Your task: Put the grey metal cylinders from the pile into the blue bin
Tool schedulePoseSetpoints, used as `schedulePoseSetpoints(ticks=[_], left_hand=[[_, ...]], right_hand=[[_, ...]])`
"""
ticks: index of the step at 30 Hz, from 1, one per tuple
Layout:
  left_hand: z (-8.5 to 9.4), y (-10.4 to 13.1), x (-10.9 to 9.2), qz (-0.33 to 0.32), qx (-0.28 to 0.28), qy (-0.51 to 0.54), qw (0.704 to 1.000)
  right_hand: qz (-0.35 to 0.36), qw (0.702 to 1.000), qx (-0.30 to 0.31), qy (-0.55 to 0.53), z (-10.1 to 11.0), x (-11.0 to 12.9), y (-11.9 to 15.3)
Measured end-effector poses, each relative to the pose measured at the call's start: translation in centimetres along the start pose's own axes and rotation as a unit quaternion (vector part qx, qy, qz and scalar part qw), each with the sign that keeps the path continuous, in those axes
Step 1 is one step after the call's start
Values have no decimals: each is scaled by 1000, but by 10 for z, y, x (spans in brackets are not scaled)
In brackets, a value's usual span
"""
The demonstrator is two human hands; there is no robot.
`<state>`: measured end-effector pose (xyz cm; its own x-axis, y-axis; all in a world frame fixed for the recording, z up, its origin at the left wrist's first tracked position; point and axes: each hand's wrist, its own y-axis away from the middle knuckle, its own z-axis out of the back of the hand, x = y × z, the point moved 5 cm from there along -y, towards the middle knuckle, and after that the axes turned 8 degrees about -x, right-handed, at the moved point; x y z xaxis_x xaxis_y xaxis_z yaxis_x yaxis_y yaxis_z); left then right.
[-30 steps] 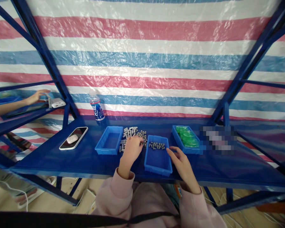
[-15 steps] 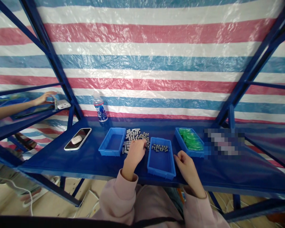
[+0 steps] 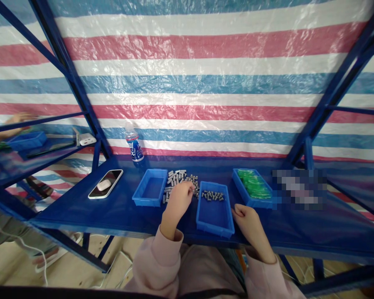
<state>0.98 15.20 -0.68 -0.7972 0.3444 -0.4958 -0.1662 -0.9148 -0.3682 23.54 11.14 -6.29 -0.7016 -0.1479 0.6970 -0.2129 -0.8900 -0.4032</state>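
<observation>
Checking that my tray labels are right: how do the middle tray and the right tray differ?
The middle tray holds small metal parts; the right tray holds green packets.
Much of the middle tray's floor is bare, while the packets cover most of the right tray's.
The middle tray sits nearer the table's front edge; the right tray is farther back.
Both are blue, shallow and rectangular.
</observation>
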Motion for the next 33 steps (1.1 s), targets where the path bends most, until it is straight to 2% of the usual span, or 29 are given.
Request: schedulePoseSetpoints(ticks=[2,4,6,10,13,19,25,33], left_hand=[[9,-1,-9,-17,-47,27,998],[12,0,-20,-40,-68,44,996],[8,2,-33,-71,-56,56,994],[-13,8,-51,-116,24,71,990],[-22,10,-53,-115,54,77,989],[-27,8,-49,-102,47,46,993],[-37,7,-51,-94,72,-9,993],[-41,8,-54,-118,94,-61,987]], right_hand=[[-1,1000,-7,1,0,0,0],[-3,1000,-7,-1,0,-1,0],[-5,1000,-6,-1,-1,-1,0],[-7,1000,4,0,-1,-1,-1],[-14,1000,10,-6,-1,-2,-2],[-24,1000,-1,-15,-2,-4,-3],[-13,1000,-4,-28,0,-3,-2],[-2,999,-20,-38,3,0,-3]])
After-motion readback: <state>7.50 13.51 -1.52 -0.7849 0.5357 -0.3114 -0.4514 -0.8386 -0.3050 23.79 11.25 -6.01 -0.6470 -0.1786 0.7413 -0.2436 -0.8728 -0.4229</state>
